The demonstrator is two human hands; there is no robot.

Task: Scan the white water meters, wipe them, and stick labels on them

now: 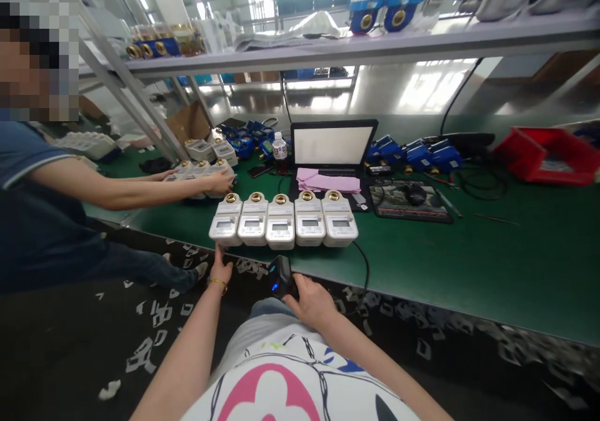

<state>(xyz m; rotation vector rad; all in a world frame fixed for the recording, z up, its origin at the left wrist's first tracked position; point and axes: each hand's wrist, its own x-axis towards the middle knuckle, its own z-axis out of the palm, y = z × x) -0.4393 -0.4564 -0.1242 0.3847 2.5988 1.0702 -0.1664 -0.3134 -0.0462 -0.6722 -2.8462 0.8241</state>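
Observation:
Several white meters with brass fittings (281,221) stand side by side in a row near the front edge of the green table (492,265). My left hand (220,270) reaches up to the leftmost meter's lower edge, its fingers hidden against it. My right hand (312,302) is closed round a black handheld scanner (282,276) with a blue light, held just below the table edge under the row. A black cable (364,265) runs from the scanner up over the table.
A person in a dark blue shirt at the left has both hands (218,180) on more white meters (201,171). Behind the row are an open laptop (332,146) with pink sheets (328,182), a bottle (280,152), blue parts (412,153), a red bin (546,153). Paper scraps litter the floor.

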